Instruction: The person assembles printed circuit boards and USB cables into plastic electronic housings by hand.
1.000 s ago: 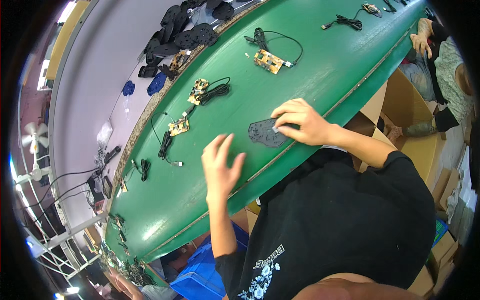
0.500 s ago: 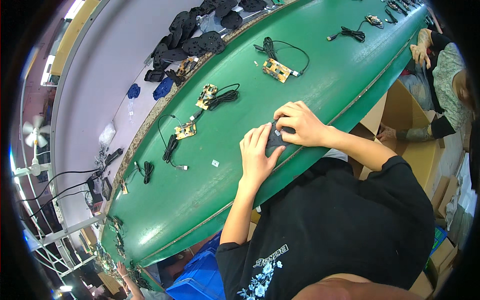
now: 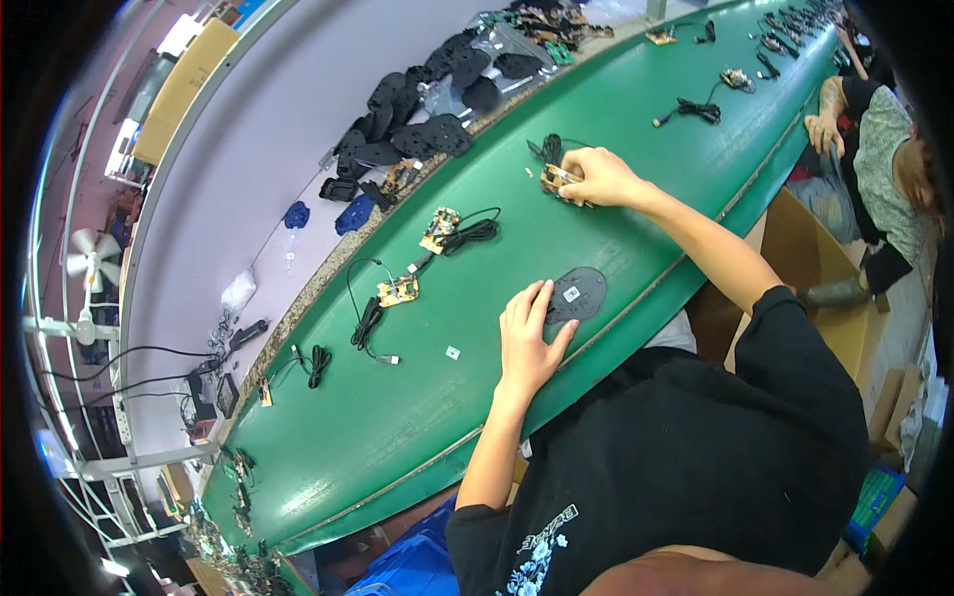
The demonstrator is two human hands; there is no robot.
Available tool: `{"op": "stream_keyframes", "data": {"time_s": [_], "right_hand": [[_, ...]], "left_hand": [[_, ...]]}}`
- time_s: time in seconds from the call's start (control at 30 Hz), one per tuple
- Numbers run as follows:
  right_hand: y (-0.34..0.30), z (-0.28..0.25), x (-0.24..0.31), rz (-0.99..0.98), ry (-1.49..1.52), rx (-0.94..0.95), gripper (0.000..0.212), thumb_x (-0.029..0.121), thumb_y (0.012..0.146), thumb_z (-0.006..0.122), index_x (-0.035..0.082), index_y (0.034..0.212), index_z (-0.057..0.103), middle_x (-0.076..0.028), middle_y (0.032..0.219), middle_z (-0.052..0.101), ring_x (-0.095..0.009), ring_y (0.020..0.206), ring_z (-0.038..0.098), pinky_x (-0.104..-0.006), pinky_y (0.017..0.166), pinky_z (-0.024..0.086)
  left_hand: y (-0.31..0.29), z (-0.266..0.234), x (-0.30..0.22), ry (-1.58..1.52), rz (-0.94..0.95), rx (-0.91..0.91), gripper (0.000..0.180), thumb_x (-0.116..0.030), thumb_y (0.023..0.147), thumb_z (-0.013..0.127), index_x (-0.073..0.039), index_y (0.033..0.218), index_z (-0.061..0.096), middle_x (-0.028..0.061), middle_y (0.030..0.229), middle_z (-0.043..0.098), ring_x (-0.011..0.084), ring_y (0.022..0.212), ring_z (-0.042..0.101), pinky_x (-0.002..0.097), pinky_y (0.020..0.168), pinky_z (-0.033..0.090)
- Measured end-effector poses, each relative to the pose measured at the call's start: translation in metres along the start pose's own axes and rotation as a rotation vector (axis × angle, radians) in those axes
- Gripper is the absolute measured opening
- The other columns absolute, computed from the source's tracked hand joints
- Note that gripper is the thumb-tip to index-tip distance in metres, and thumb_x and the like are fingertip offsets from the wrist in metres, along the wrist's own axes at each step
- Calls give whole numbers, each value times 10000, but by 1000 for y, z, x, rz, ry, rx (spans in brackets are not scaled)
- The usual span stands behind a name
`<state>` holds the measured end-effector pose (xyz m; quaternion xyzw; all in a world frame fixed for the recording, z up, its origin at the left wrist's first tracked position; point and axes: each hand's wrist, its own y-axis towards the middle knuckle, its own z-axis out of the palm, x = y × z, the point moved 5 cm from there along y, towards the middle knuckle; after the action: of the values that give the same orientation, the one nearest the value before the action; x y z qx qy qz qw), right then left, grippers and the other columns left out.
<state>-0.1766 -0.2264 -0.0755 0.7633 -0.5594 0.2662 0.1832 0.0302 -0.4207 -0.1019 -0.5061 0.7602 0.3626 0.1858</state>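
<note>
A flat, dark rounded plate (image 3: 580,295), like a mouse base, lies on the green belt close to me with a small pale square at its middle. My left hand (image 3: 530,340) rests at its left edge, fingers stretched and thumb apart. Farther off, my right hand (image 3: 602,180) pinches a yellow-brown circuit board (image 3: 555,179) between thumb and fingers. The board's black cable (image 3: 549,149) lies bunched behind it. To the left are two more boards with cables: one circuit board (image 3: 440,229) and a nearer circuit board (image 3: 398,290).
Black plastic plates (image 3: 432,137) lie heaped on the pale ledge beyond the belt (image 3: 437,417), near blue pieces (image 3: 354,214). A small white square (image 3: 452,353) lies on the belt. At the right, another person (image 3: 887,169) sits by an open cardboard box (image 3: 820,263).
My right hand has left the dark plate, reached away from me and taken hold of the circuit board. My left hand stays at the plate, which now lies flat. The whole view has shifted.
</note>
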Motion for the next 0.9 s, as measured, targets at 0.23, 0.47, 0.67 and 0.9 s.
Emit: {"op": "stream_keyframes", "data": {"time_s": [0.23, 0.47, 0.67, 0.9], "right_hand": [[7, -3, 7, -52, 375, 132, 170, 144, 826, 709, 21, 927, 650, -115, 879, 721, -197, 810, 714, -332, 683, 529], [14, -16, 68, -72, 744, 150, 269, 132, 907, 636, 49, 1137, 523, -30, 963, 634, -101, 818, 620, -251, 703, 500], [23, -94, 166, -563, 40, -194, 659, 236, 889, 563, -58, 1450, 380, -221, 1369, 494, -306, 1289, 476, -387, 1123, 346], [-32, -161, 333, -993, -52, -45, 445, 229, 794, 860, 46, 1132, 636, -70, 882, 670, -144, 701, 568, -270, 686, 505]], "left_hand": [[-3, -7, 2, -66, 4, -36, 615, -205, 825, 783, 8, 1360, 568, 180, 1313, 584, 348, 1214, 544, 429, 1020, 419], [-3, -14, 19, -202, -65, -127, 579, -206, 853, 769, -12, 1363, 574, 191, 1302, 583, 352, 1197, 549, 427, 1011, 438], [9, -40, 19, -275, -49, -238, 528, -164, 859, 755, 1, 1332, 587, 198, 1266, 602, 350, 1182, 573, 414, 1027, 455], [70, -160, -44, -49, 216, -801, 585, -193, 885, 752, 79, 1350, 525, 232, 1292, 589, 352, 1227, 554, 451, 1054, 423]]}}
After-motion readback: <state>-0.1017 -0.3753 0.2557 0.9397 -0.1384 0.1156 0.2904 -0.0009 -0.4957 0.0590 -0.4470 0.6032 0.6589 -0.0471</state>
